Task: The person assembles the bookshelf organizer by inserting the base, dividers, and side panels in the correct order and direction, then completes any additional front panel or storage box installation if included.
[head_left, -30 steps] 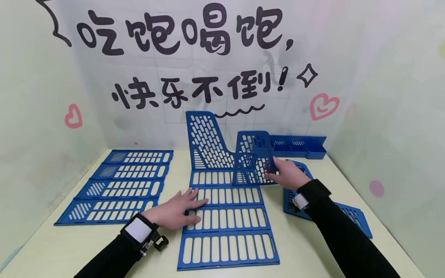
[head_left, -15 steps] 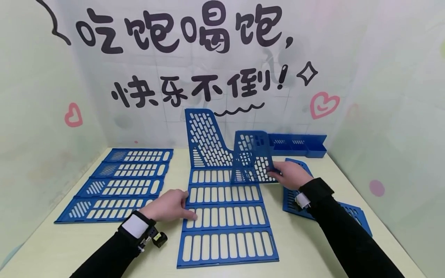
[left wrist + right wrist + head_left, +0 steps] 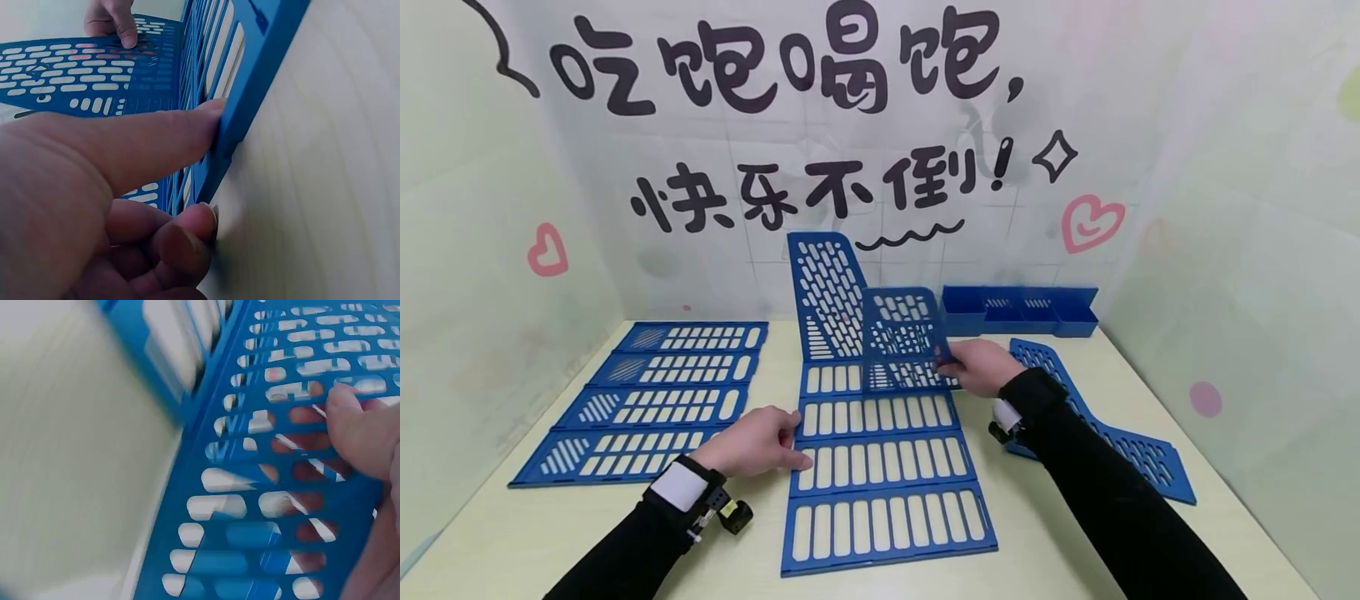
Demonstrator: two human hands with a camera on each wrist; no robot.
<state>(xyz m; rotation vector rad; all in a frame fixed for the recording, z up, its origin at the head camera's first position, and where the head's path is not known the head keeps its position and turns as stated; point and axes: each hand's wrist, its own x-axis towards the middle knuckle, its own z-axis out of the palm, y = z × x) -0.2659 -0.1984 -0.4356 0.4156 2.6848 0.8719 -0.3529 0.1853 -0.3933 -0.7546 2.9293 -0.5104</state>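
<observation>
My right hand (image 3: 981, 367) grips a perforated blue side panel (image 3: 901, 357) of a file rack by its near right edge. In the right wrist view the thumb lies on this panel's face (image 3: 187, 456), with fingers visible through its holes. It stands roughly upright at the right of the row of slotted blue panels (image 3: 887, 492), partly covering another upright side panel (image 3: 823, 354) at the back left. My left hand (image 3: 752, 442) pinches the left edge of the slotted row. In the left wrist view its thumb presses the slotted panel (image 3: 256, 81), fingertips just under the edge.
Several flat blue panels (image 3: 647, 392) lie in a row at the left. Another perforated side panel (image 3: 1097, 425) lies flat at the right, partly behind my sleeve. A blue compartment tray (image 3: 962, 321) stands by the back wall. White walls enclose the pale table (image 3: 1045, 533).
My right hand has moved left with the side panel, which now overlaps the slotted row more. My left hand has gone from spread fingers on the slotted panels to a pinch at their left edge.
</observation>
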